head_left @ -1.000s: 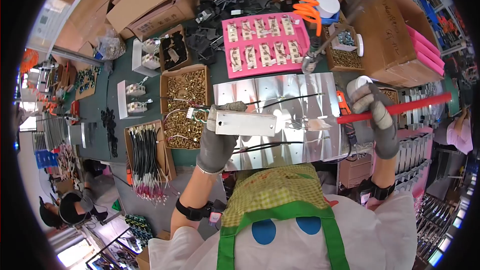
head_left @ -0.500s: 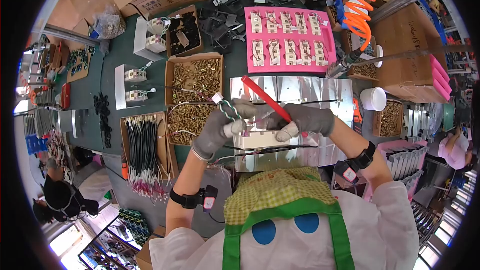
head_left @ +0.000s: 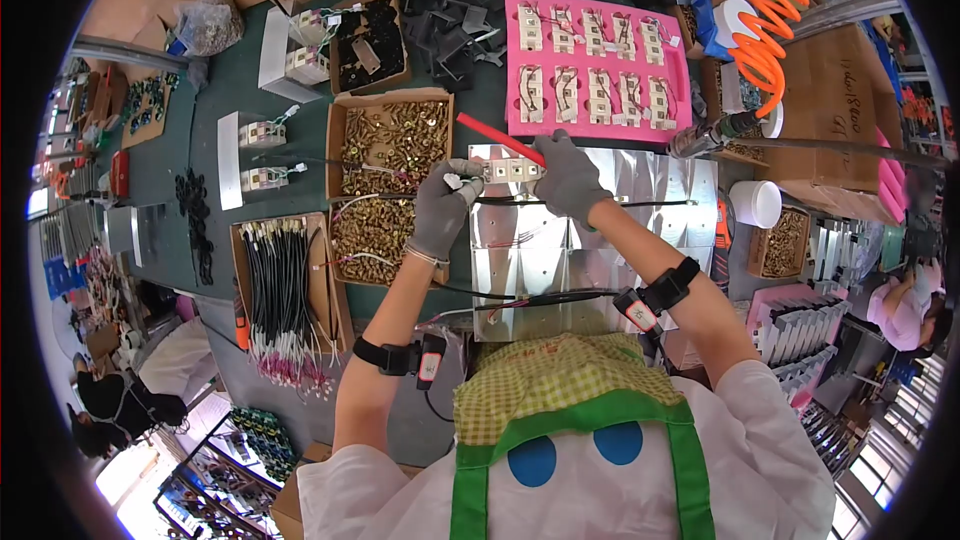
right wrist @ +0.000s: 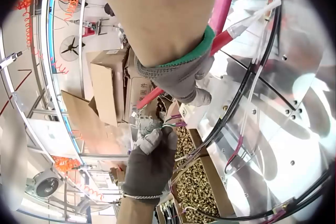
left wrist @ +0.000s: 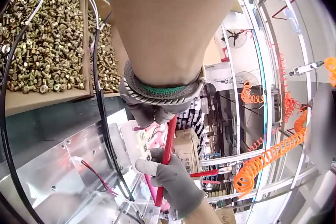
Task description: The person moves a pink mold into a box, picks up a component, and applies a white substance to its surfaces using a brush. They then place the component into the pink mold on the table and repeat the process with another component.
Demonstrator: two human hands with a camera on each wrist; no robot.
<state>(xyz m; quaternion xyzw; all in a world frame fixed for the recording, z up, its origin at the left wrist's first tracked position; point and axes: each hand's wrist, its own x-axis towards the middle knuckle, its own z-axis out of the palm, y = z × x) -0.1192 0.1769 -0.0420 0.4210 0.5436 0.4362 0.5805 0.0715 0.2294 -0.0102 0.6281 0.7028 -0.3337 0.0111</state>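
A white block [head_left: 508,171] with square openings lies level between the two gloved hands, over the top left of the silver metal sheets [head_left: 560,270]. My left hand [head_left: 443,208] grips its left end, with a small white connector [head_left: 457,182] and wires at the fingertips. My right hand [head_left: 573,180] is at the block's right end and holds a red stick [head_left: 495,137] that points up and left. In the left wrist view the stick [left wrist: 168,153] runs past the right hand's thumb. The right wrist view shows the left hand [right wrist: 152,166] with fingers curled by the wires.
Boxes of brass screws [head_left: 392,145] stand left of the sheets, with a box of black cables [head_left: 285,285] beyond. A pink tray [head_left: 597,65] of white blocks lies behind. At the right are a white tub [head_left: 755,203] and a hanging driver [head_left: 715,133] on an orange coil.
Both hands have come together at the block and moved it away from the body to the sheets' far edge. The red stick has swung from pointing right to pointing up and left.
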